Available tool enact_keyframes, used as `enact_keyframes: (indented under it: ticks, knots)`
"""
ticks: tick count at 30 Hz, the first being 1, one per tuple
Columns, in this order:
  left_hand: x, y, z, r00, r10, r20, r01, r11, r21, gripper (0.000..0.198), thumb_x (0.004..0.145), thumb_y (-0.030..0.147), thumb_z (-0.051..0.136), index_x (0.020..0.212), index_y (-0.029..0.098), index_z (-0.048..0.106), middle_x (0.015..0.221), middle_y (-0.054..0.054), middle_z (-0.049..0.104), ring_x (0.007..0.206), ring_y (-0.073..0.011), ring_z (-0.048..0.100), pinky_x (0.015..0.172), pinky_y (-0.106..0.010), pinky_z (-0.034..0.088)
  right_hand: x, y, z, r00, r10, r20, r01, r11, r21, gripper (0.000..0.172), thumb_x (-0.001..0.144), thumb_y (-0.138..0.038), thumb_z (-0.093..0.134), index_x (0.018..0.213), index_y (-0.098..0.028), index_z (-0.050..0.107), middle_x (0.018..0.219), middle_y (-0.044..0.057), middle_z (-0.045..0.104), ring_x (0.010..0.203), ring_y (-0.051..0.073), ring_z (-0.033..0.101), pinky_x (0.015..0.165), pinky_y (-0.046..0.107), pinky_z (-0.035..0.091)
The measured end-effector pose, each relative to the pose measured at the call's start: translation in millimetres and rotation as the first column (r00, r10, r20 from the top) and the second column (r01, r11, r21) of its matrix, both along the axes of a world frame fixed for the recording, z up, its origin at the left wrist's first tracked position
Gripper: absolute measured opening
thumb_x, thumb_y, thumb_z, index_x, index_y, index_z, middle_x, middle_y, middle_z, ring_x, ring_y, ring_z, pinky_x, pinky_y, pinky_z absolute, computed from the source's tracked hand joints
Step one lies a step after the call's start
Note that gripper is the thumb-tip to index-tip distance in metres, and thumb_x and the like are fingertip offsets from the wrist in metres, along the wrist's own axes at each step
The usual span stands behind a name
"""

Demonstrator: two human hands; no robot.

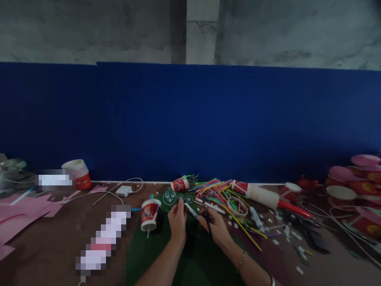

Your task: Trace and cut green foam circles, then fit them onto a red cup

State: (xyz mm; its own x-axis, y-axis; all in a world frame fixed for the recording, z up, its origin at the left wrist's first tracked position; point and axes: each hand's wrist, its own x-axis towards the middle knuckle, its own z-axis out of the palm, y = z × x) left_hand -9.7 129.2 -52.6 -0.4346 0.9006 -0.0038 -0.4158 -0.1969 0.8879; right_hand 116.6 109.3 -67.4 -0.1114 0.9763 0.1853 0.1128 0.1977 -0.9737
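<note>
My left hand (pixel 177 220) is closed in a pinch on a short white straw piece (pixel 190 209) over the green mat (pixel 196 258). My right hand (pixel 214 226) is closed around dark scissors (pixel 207 219), whose blades sit near the straw piece. A red paper cup (pixel 149 214) with a white straw poking out below stands upright just left of my left hand. A pile of coloured straws (pixel 222 194) lies right behind my hands.
A tipped red cup (pixel 179 184) lies behind the mat. A long stack of white cups (pixel 256 193) lies on its side at the right, with a tape roll (pixel 237 205). White scraps litter the right side. Pink paper (pixel 20 210) covers the left. A blue wall panel rises behind.
</note>
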Motion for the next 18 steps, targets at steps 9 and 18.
enact_keyframes:
  ticks: [9, 18]
  knots:
    - [7.1, -5.0, 2.2, 0.996, -0.079, -0.039, 0.079, 0.997, -0.016, 0.042, 0.063, 0.052, 0.066, 0.052, 0.012, 0.06, 0.037, 0.007, 0.037, 0.036, -0.0034, 0.027, 0.035, -0.018, 0.017, -5.2, -9.0, 3.9, 0.967, 0.217, -0.132, -0.233, 0.966, -0.114, 0.039, 0.067, -0.051, 0.066, 0.075, -0.014, 0.056, 0.047, -0.002, 0.056, 0.041, 0.01, 0.049, 0.04, 0.019, 0.034]
    - [13.5, -11.9, -3.8, 0.95, -0.28, 0.14, 0.304, 0.934, -0.189, 0.036, 0.056, 0.048, 0.073, 0.064, 0.014, 0.065, 0.036, 0.009, 0.038, 0.032, -0.0057, 0.034, 0.034, -0.02, 0.024, -7.2, -8.9, 7.7, 0.971, 0.114, -0.209, -0.143, 0.981, -0.128, 0.041, 0.065, -0.054, 0.066, 0.071, -0.016, 0.052, 0.044, -0.003, 0.055, 0.037, 0.01, 0.047, 0.036, 0.019, 0.033]
